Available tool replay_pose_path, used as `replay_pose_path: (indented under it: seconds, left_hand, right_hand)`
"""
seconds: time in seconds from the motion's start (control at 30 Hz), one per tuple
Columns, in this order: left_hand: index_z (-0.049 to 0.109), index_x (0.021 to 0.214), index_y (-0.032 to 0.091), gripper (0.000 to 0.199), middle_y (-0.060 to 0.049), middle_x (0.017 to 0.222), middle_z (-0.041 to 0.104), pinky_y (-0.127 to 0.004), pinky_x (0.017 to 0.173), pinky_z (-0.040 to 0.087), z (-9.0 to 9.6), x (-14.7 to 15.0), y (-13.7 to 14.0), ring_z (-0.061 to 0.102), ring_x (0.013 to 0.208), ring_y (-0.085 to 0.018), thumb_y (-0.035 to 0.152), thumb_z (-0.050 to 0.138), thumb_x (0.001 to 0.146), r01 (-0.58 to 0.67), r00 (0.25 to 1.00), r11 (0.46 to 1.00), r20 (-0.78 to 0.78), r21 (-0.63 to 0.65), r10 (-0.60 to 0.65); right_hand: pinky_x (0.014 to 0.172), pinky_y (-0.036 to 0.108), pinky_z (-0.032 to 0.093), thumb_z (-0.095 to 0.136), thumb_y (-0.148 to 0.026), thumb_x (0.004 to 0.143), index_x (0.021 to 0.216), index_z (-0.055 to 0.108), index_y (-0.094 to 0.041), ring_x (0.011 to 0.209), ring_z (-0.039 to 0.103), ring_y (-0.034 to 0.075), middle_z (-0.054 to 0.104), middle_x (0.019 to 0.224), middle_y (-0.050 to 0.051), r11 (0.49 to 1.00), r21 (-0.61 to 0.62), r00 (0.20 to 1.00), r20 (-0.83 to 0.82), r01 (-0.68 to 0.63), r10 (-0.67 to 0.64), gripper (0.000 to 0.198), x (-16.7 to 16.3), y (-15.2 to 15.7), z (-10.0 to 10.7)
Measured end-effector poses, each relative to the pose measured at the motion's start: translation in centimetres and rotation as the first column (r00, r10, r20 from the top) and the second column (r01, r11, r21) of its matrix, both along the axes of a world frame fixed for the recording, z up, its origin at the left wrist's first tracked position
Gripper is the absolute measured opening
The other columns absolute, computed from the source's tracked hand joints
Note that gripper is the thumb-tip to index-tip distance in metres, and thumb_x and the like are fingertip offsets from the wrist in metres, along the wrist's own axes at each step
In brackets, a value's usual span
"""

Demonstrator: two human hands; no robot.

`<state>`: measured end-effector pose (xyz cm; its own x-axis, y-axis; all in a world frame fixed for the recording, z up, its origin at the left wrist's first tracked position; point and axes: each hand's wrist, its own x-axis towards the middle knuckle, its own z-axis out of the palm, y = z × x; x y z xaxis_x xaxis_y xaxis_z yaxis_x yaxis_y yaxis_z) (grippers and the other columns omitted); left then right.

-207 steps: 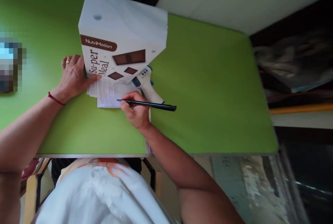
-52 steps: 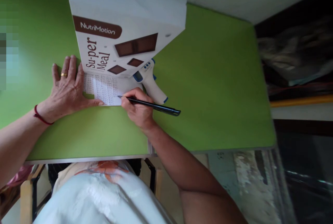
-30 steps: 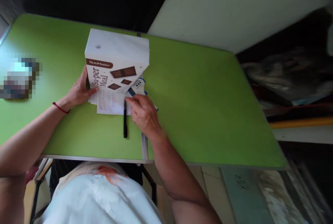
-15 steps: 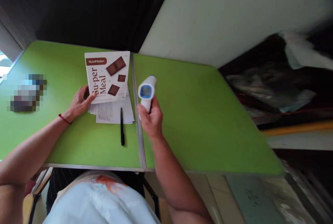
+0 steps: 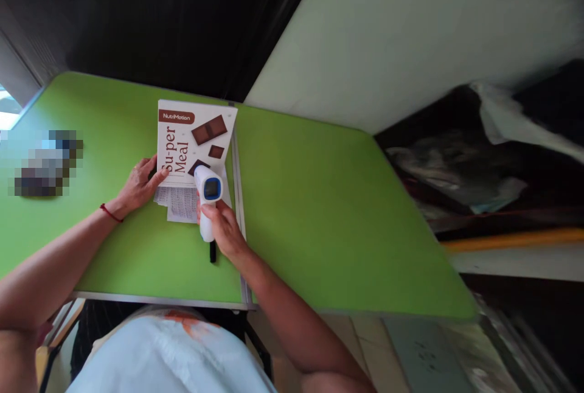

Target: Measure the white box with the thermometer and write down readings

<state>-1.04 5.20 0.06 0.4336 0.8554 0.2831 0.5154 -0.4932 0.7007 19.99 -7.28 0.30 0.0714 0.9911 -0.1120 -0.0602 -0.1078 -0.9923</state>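
Note:
My left hand (image 5: 139, 185) grips the lower left edge of a white box (image 5: 182, 143) printed "NutriMotion Su-per Meal" with brown chocolate pieces. The thumb lies on its front; the other fingers are mostly hidden behind. In my right hand (image 5: 227, 229) is a white infrared thermometer (image 5: 207, 189) with a blue-rimmed screen, held by its handle. Its head overlaps the box's lower part in view; whether they touch I cannot tell. Printed sheets (image 5: 182, 204) lie partly under the box. A black pen (image 5: 212, 253) is mostly covered by the thermometer and my right hand.
The green folding table (image 5: 337, 216) has a metal seam (image 5: 241, 216) running across it. A blurred-out object (image 5: 48, 165) lies at the left. Behind stand a dark panel (image 5: 150, 22) and a pale wall (image 5: 378, 34). Shelves with plastic bags (image 5: 456, 168) stand at the right.
My right hand has brought the thermometer leftward from beyond the seam to the front of the box, covering most of the pen. My left hand still holds the box.

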Motion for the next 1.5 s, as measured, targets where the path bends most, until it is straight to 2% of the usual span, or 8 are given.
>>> replay_pose_path:
  seconds: [0.2,0.3,0.63,1.03,1.5]
  left_hand:
    - [0.063,0.135,0.019,0.083,-0.016,0.111,0.066,-0.056,0.097,0.053,-0.5,-0.4,0.1,0.063,0.105,-0.035,0.086,0.049,0.088,0.026,0.998,1.000,-0.064,-0.007,-0.027]
    - [0.061,0.137,0.018,0.083,-0.018,0.116,0.066,-0.058,0.101,0.051,-0.4,-0.5,-0.1,0.063,0.109,-0.036,0.086,0.046,0.090,0.045,0.996,0.999,-0.073,-0.010,-0.045]
    - [0.063,0.131,0.019,0.079,-0.016,0.110,0.068,-0.058,0.099,0.052,-0.1,-0.6,-0.1,0.062,0.105,-0.036,0.084,0.038,0.095,0.067,0.992,0.998,-0.112,0.021,-0.064]
    - [0.058,0.139,0.017,0.085,-0.017,0.113,0.067,-0.056,0.097,0.052,-0.1,-0.6,-0.2,0.062,0.105,-0.035,0.086,0.033,0.096,0.093,0.988,0.995,-0.125,0.027,-0.089]
    - [0.059,0.135,0.018,0.079,-0.015,0.112,0.067,-0.055,0.098,0.053,-0.2,-0.6,-0.1,0.062,0.104,-0.033,0.083,0.034,0.097,0.114,0.987,0.992,-0.116,0.044,-0.109]
  right_hand:
    - [0.062,0.029,0.045,0.072,-0.063,0.081,0.087,0.063,-0.023,0.063,0.051,0.014,0.059,0.071,-0.003,0.996,0.093,1.000,-0.027,0.001,0.001,0.041,-0.3,0.1,-0.6]
    - [0.061,0.029,0.047,0.072,-0.066,0.080,0.086,0.063,-0.023,0.063,0.053,0.015,0.062,0.071,-0.002,0.993,0.120,1.000,-0.023,0.006,-0.003,0.044,-0.5,0.1,-0.8]
    - [0.061,0.029,0.046,0.072,-0.068,0.079,0.086,0.063,-0.023,0.066,0.053,0.015,0.061,0.072,-0.001,0.995,0.096,0.999,-0.034,0.028,-0.024,0.046,-0.8,0.2,-1.5]
    - [0.065,0.031,0.046,0.075,-0.068,0.079,0.087,0.065,-0.023,0.068,0.054,0.015,0.061,0.076,-0.001,0.998,0.063,0.997,-0.080,0.027,-0.022,0.047,-0.6,-0.2,-1.8]
    - [0.065,0.033,0.047,0.076,-0.070,0.076,0.083,0.064,-0.024,0.067,0.054,0.016,0.061,0.074,-0.001,0.999,0.015,0.995,-0.087,0.043,-0.041,0.048,-0.7,-0.2,-1.8]
